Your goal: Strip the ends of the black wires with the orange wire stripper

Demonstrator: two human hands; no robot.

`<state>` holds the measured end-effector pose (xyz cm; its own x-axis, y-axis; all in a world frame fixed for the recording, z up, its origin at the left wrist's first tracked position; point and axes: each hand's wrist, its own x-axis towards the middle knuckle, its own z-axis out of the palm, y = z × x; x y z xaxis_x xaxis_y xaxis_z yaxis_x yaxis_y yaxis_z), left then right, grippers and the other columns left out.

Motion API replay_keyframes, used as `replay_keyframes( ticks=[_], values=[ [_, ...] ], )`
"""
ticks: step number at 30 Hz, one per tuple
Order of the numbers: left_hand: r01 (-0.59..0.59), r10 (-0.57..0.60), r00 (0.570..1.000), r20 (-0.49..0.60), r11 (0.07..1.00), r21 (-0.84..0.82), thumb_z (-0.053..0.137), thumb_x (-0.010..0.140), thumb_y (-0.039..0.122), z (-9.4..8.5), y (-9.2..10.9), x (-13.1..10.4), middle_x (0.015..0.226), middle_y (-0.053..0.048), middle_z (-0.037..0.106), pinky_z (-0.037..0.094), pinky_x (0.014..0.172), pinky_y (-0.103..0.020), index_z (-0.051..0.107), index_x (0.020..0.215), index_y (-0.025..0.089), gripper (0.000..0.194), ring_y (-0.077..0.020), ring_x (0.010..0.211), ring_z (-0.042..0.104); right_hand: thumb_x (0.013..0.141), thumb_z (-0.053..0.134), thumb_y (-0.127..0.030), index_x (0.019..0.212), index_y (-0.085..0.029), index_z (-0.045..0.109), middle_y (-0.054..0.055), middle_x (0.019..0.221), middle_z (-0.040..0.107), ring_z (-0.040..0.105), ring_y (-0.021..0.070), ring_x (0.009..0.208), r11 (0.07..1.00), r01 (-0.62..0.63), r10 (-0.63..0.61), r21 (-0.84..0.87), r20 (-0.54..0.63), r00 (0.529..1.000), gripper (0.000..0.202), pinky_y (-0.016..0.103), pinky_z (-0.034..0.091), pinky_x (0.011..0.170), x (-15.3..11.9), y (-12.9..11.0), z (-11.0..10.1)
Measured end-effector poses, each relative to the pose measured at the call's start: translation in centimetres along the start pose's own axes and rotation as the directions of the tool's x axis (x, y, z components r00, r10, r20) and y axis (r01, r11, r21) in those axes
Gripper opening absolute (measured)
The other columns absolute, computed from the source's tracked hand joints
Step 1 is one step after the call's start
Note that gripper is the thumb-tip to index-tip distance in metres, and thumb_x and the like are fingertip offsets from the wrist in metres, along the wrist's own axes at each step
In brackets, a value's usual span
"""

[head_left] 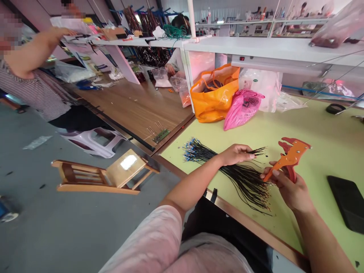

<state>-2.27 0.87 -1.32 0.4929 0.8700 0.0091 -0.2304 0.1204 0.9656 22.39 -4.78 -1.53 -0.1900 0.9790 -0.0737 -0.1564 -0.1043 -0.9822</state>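
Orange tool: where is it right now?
The orange tool is in the right hand, right of centre in the head view, beside the black wires.

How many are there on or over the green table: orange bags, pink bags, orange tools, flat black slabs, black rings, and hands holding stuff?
Orange bag: 1
Pink bag: 1
Orange tool: 1
Flat black slab: 1
Black ring: 1
Hands, left and right: 2
Total: 7

Head camera looking forward and down from just above near edge of green table [295, 125], facing back edge, taking in floor [85, 227] at left; far shelves [244, 23] probably blurring.
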Motion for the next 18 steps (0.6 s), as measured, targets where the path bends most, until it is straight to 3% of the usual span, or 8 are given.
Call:
replay_keyframes(
  ticks=[5, 12, 18],
  values=[
    [0.001, -0.001, 1.000, -0.005, 1.000, 0.026, 0.095, 0.061, 0.054, -0.2, -0.3, 0.5, 0.071, 0.000, 0.064, 0.036, 0.061, -0.025, 0.074, 0.087, 0.011, 0.055, -0.0092, 0.065, 0.053, 0.083, 0.087, -0.042, 0.113, -0.023, 0.070, 0.010, 0.094, 0.078, 0.079, 0.0284, 0.082, 0.999, 0.031, -0.031, 0.020, -0.006, 0.999, 0.038, 0.045, 0.066, 0.076, 0.3, 0.1, 0.1],
    [0.044, -0.040, 0.998, -0.038, 0.993, 0.114, 0.092, 0.067, 0.049, 0.3, -0.5, -0.4, 0.071, 0.001, 0.064, 0.035, 0.055, -0.021, 0.069, 0.089, 0.013, 0.048, -0.0078, 0.059, 0.053, 0.075, 0.094, -0.041, 0.108, -0.021, 0.064, 0.005, 0.090, 0.077, 0.076, 0.0221, 0.075, 0.992, 0.122, -0.121, 0.042, -0.017, 0.992, 0.048, 0.041, 0.064, 0.075, -0.2, 0.0, 1.6],
    [0.062, -0.072, 0.997, 0.040, 0.973, 0.222, 0.087, 0.075, 0.046, -0.5, -1.4, 0.0, 0.063, 0.000, 0.062, 0.034, 0.051, -0.021, 0.071, 0.084, 0.014, 0.037, -0.0084, 0.054, 0.049, 0.080, 0.089, -0.045, 0.113, -0.023, 0.061, 0.005, 0.099, 0.072, 0.073, 0.0200, 0.088, 0.965, 0.263, -0.263, -0.017, -0.013, 0.965, 0.048, 0.041, 0.061, 0.091, 0.3, 1.2, 2.3]
  ],
)
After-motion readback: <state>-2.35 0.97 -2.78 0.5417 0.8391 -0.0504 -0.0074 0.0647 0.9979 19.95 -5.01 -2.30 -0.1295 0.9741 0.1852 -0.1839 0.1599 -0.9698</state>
